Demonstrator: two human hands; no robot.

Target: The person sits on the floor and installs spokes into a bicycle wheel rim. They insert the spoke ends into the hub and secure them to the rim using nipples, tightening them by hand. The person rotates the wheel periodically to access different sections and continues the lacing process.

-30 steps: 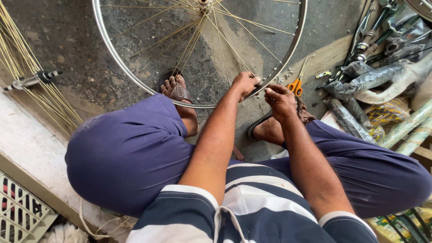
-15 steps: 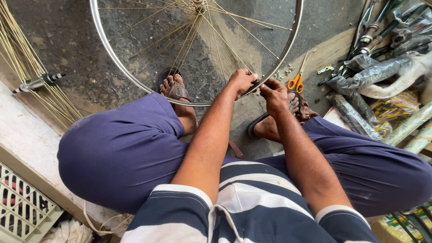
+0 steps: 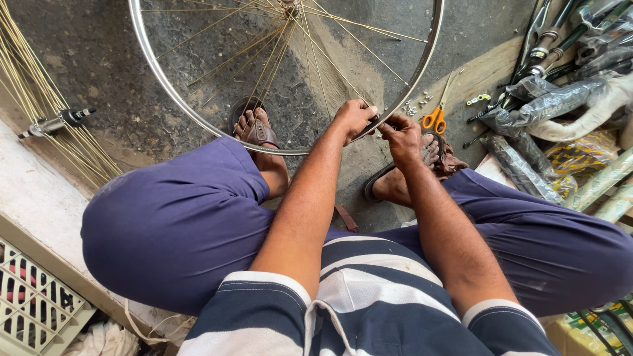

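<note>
A silver bicycle wheel rim [image 3: 161,86] with thin brass-coloured spokes [image 3: 264,59] stands on the concrete floor in front of my knees. My left hand [image 3: 353,117] grips the near edge of the rim, fingers curled over it. My right hand [image 3: 399,134] is beside it, pinched on something small at the same spot of the rim; what it pinches is hidden by the fingers. Both my feet are in brown sandals [image 3: 254,128] just under the rim.
Orange-handled scissors [image 3: 435,117] and small metal nipples [image 3: 414,105] lie on the floor right of the rim. Wrapped bicycle parts [image 3: 554,105] pile at the right. Loose spokes [image 3: 26,86] and a hub axle [image 3: 56,122] lie at the left; a white crate [image 3: 33,303] sits bottom left.
The rim has shifted slightly left in view. Both hands stay at the same spot on the rim, the right hand working close against the left.
</note>
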